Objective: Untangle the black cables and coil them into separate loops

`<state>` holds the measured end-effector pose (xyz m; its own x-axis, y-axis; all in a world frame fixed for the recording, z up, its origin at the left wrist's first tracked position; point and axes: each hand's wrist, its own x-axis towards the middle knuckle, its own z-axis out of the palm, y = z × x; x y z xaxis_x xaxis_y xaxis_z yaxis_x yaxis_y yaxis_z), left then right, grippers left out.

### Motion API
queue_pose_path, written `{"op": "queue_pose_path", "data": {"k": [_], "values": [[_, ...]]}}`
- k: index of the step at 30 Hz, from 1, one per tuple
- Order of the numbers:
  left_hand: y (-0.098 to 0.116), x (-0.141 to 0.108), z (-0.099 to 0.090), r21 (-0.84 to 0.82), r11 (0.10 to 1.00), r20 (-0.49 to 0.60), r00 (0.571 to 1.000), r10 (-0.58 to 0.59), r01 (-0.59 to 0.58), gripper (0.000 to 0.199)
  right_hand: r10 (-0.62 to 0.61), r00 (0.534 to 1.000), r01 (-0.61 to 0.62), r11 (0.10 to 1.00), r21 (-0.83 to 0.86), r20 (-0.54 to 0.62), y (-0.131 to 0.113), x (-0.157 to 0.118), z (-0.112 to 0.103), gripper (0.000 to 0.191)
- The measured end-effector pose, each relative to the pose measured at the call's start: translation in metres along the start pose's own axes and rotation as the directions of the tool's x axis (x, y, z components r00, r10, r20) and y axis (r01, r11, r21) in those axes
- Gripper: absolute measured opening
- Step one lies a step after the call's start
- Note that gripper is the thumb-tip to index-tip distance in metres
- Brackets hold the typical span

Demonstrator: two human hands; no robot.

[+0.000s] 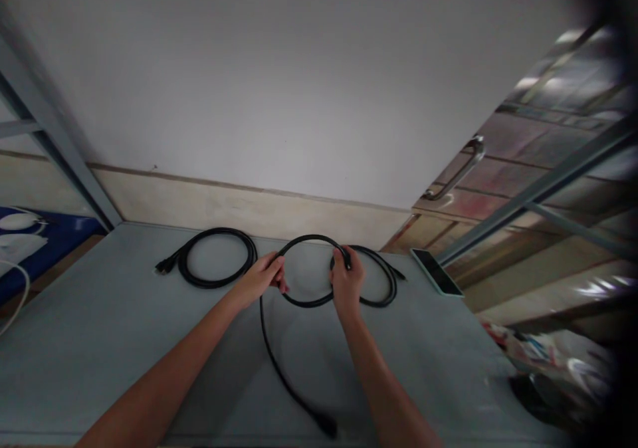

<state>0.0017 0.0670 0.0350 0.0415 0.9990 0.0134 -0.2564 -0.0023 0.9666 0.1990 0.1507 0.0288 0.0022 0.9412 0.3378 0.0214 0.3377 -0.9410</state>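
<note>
Between my two hands a black cable [306,304] is bent into a loop above the grey tabletop [224,355]. My left hand [266,275] grips the loop's left side with closed fingers. On the right side, my right hand [347,276] is closed round the same cable. A loose length hangs from my left hand and curves toward the front edge, ending in a black plug [326,425]. A coiled black cable [218,283] with its connector [164,266] lies to the left. Behind my right hand is another coiled black cable [386,298], partly hidden by that hand.
A phone [437,273] lies at the table's right back corner. Metal posts [54,142] rise at both sides, and a white wall panel [269,89] stands behind. A metal handle [458,172] is at the right. Blurred items [553,361] sit low beyond the right edge.
</note>
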Motion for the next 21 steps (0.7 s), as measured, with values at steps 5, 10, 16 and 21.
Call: {"op": "queue_pose_path", "data": {"k": [5,10,16,21], "values": [[0.003,0.004,-0.011,-0.111,0.992,-0.159,0.984,-0.082,0.065,0.041,-0.023,1.0,0.026,0.979,-0.204,0.016,0.003,-0.002,0.005,0.029],[0.011,0.0,-0.023,0.034,0.976,-0.119,0.971,-0.21,0.215,0.038,0.098,0.922,-0.021,0.979,-0.203,0.374,-0.004,-0.007,0.007,0.02],[0.001,-0.003,-0.013,0.125,0.955,0.04,0.96,-0.278,0.271,0.038,0.311,0.711,-0.398,0.917,-0.003,0.63,-0.015,-0.018,0.014,0.032],[-0.002,0.002,-0.012,-0.093,0.967,-0.029,0.97,-0.242,0.239,0.038,0.357,0.812,-0.506,0.825,0.252,0.463,-0.008,-0.008,0.009,0.036]]}}
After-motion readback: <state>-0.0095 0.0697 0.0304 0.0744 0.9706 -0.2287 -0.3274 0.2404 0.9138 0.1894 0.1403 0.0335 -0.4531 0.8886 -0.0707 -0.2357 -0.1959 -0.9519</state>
